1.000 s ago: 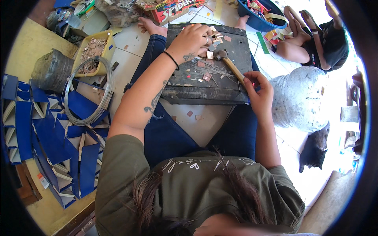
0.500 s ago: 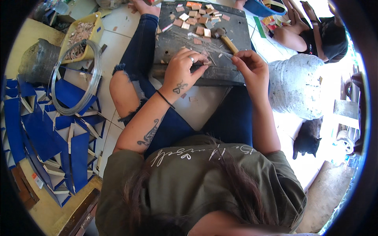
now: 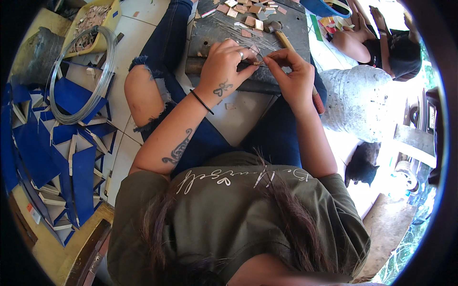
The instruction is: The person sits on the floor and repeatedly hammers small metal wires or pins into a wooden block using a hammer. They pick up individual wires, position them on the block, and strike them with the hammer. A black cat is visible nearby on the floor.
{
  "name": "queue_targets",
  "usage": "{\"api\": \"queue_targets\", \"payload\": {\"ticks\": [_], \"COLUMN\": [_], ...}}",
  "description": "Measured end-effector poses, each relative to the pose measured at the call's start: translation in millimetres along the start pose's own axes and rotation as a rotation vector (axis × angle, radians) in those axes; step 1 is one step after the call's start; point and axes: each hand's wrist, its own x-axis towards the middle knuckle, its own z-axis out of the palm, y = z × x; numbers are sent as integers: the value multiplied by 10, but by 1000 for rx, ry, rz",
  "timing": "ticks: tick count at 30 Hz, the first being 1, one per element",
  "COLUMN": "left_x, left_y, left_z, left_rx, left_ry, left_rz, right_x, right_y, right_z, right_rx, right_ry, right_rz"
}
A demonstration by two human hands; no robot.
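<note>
Over the near edge of a dark wooden block table (image 3: pixel 202 35), my two hands nearly meet at the fingertips. My left hand (image 3: pixel 226 64), wearing a ring, is closed in a pinch on a small brownish piece (image 3: pixel 258 63), mostly hidden by the fingers. Thumb and forefinger of my right hand (image 3: pixel 292 76) pinch a thin wire (image 3: pixel 263 58) against that piece. Several loose wires (image 3: pixel 234 32) lie on the table beyond my left hand. A hammer (image 3: pixel 281 37) rests behind my right hand, its handle passing under the wrist. Small wooden tiles (image 3: pixel 250 20) are scattered at the far side.
At left stand blue pieces with pale wooden edges (image 3: pixel 88 186), a wire coil (image 3: pixel 52 90) and a yellow basket (image 3: pixel 116 16) of wood bits. A whitish wrapped bundle (image 3: pixel 355 97) and a black cat (image 3: pixel 363 164) are at right. Another person (image 3: pixel 403 52) sits at far right.
My right hand has moved left, bringing the wire to the piece in my left hand. The view has shifted slightly, and the hammer's red handle end now shows.
</note>
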Motion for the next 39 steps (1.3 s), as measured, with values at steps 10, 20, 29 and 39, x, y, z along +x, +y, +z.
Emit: {"api": "queue_targets", "payload": {"ticks": [10, 20, 29, 39], "left_x": [10, -2, 55, 38], "left_y": [12, -31, 63, 92], "left_z": [-13, 18, 67, 109], "left_rx": [5, 6, -112, -222], "left_ry": [-1, -8, 47, 56], "left_rz": [13, 14, -23, -24], "right_x": [13, 31, 84, -247], "right_y": [11, -16, -13, 325], "right_z": [35, 11, 20, -463], "right_rx": [-28, -114, -122, -853], "right_ry": [57, -19, -41, 77], "right_rz": [-93, -166, -152, -25]}}
